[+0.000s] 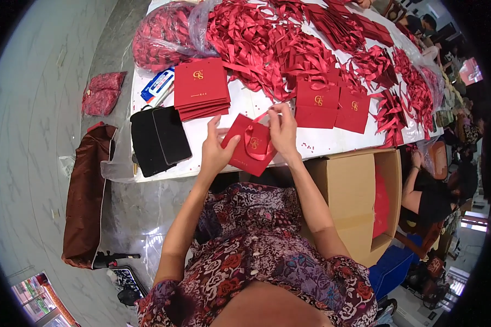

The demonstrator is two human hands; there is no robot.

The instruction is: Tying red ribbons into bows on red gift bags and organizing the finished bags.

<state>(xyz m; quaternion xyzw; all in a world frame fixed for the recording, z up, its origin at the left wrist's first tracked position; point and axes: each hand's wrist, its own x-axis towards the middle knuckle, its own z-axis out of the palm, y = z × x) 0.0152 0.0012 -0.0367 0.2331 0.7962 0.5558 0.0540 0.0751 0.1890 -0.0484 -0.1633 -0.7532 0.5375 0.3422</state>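
You've got the small red bag (240, 139) slanting between your hands at the surface's (195, 131) near edge, left hand (217, 148) gripping its left side, top angled up-right toward your right hand (283, 129), which pinches its ribbon (263, 156).

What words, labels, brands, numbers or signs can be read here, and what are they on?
I won't quote printed wording, but this is where it stands:
Held red bag: gold lettered emblem; tiny gold line, unreadable.
Red stack: gold lettered emblem; tiny line, unreadable.
Two red bags farther right: gold emblem on each.
Blue-and-white packet: print too small to read.
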